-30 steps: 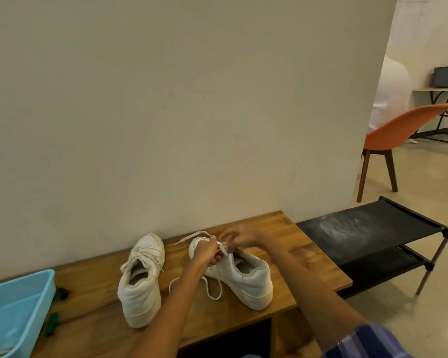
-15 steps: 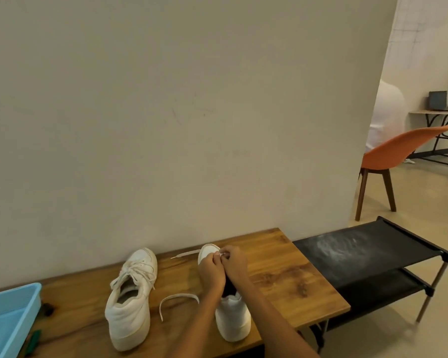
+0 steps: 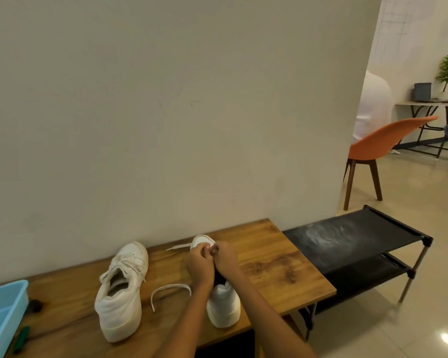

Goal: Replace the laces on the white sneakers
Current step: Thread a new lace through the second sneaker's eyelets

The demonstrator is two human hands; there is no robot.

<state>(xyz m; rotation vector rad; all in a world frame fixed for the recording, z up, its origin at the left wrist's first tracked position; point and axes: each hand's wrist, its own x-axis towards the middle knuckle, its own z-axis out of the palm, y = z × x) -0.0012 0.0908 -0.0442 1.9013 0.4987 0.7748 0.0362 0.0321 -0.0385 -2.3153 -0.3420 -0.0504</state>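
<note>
My left hand [image 3: 199, 264] and right hand [image 3: 226, 259] both pinch the lace [image 3: 170, 289] over the sneaker [image 3: 223, 303] under them (go slow, pull evenly).

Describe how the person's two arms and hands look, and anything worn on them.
Both forearms come in bare from the bottom edge; no sleeve shows in this picture. The left hand and the right hand are bare too: no gloves. No watch, bracelet or ring shows on the sides that face the camera. The fingertips are too small to tell more.
</note>
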